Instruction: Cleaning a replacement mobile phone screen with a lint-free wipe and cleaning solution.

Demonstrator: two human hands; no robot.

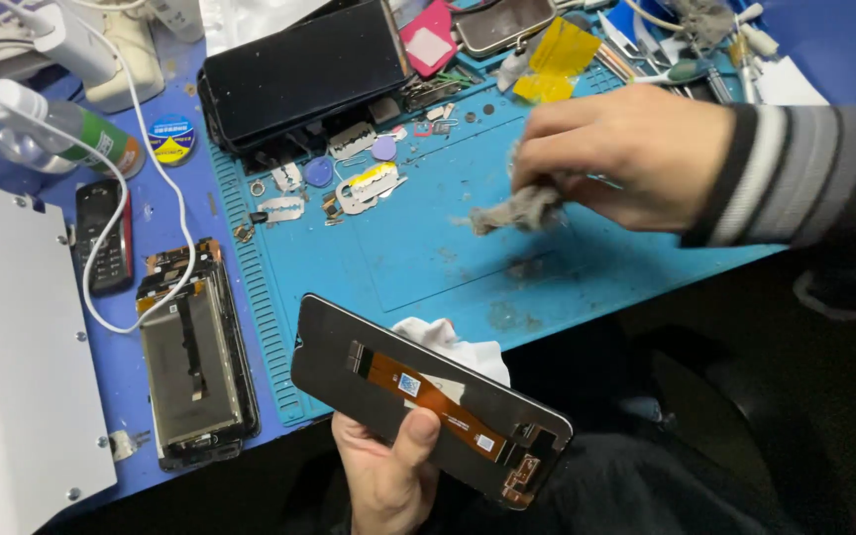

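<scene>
- A clear plastic bottle [56, 124] with a green band lies on its side at the far left of the surface [151, 297]; what is in it cannot be made out.
- A small round blue tin [171, 139] sits just beside the bottle, lid on.
- A blue repair mat [418, 248] covers the middle of the surface; small metal brackets, screws and round plastic picks lie scattered in its upper left part.
- The left hand [388, 476] is clamped on a detached phone screen [428, 396], thumb pressed over the near edge, fingers underneath. The screen is held back side up at the near edge of the mat, tilted, with an orange flex cable running along it.
- A white cloth [453, 342] shows just behind the screen, touching it.
- The right hand [616, 154] hovers over the mat, fingers pinched together on a wad of grey lint-like material [517, 210] that hangs down to the mat.
- An opened phone body [195, 357] lies left of the mat, insides up, with a white cable crossing its top.
- A black panel [304, 69] rests at the far edge of the mat.
</scene>
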